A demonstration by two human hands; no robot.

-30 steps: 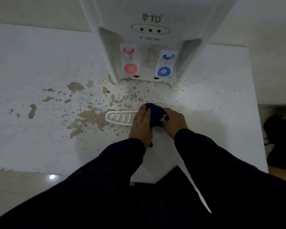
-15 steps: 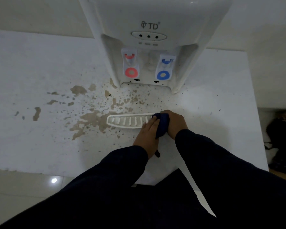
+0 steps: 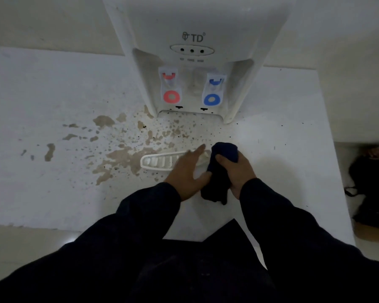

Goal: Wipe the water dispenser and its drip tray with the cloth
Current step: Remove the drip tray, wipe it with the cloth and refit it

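On stained white counter (image 3: 53,189), right hand (image 3: 236,169) bunches dark cloth (image 3: 222,169) over slotted plastic tray (image 3: 160,161)

Left hand (image 3: 185,171) now spreads flat over the right part of the drip tray (image 3: 153,161), fingers stretched out, hiding more slots than 0.5 s ago. Cloth (image 3: 219,180) in the right hand (image 3: 239,169) is looser, its tail now hanging toward the wrist.

The drip tray (image 3: 157,161) lies on the table (image 3: 53,84) before the water dispenser (image 3: 193,51).
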